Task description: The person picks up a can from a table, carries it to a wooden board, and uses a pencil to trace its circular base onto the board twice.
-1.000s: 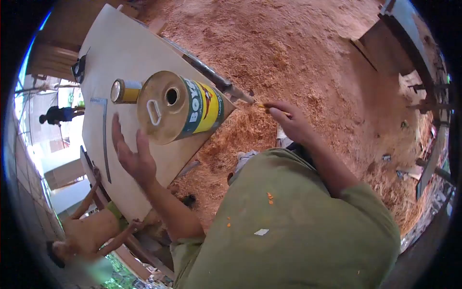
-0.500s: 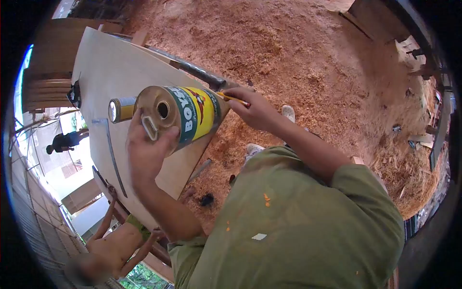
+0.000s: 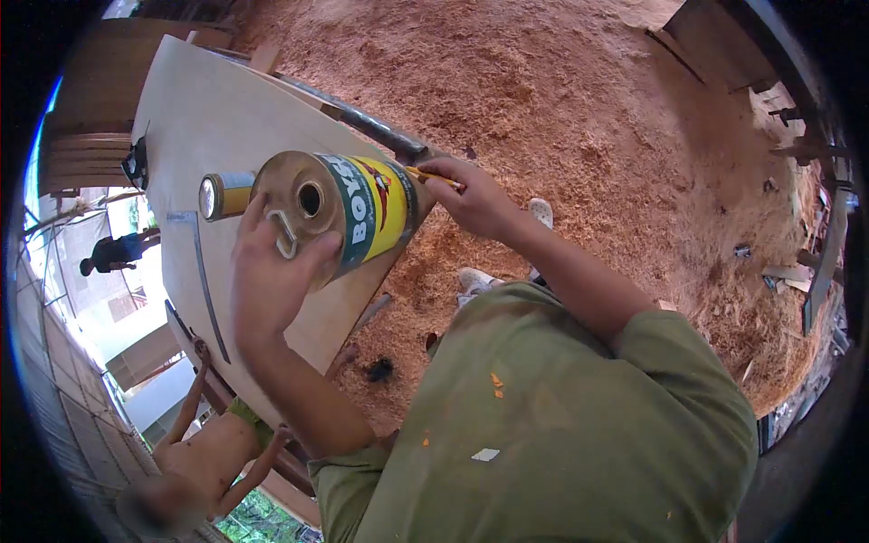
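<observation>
A paint can [image 3: 385, 204] with a green and yellow label stands on the plywood sheet [image 3: 186, 109], close to its corner. My left hand [image 3: 276, 276] grips the can's top, thumb and fingers around the wire handle [image 3: 286, 237] beside the round opening. At the can's base, near the sheet's edge, my right hand [image 3: 460, 195] pinches a yellow pencil [image 3: 422, 174], its tip right by the bottom of the can. A smaller yellow can [image 3: 226, 195] stands just beyond the large one.
A metal square [image 3: 206, 281] lies on the plywood, and a black object [image 3: 136, 165] sits at its far edge. Another person [image 3: 213, 452] has hands at the sheet's left side; a further person [image 3: 122, 253] is in the background. Wood shavings [image 3: 579, 118] cover the ground.
My right hand and the pencil have shifted slightly around the base of the can. My left hand keeps its grip on the can's top. The view has tilted a little.
</observation>
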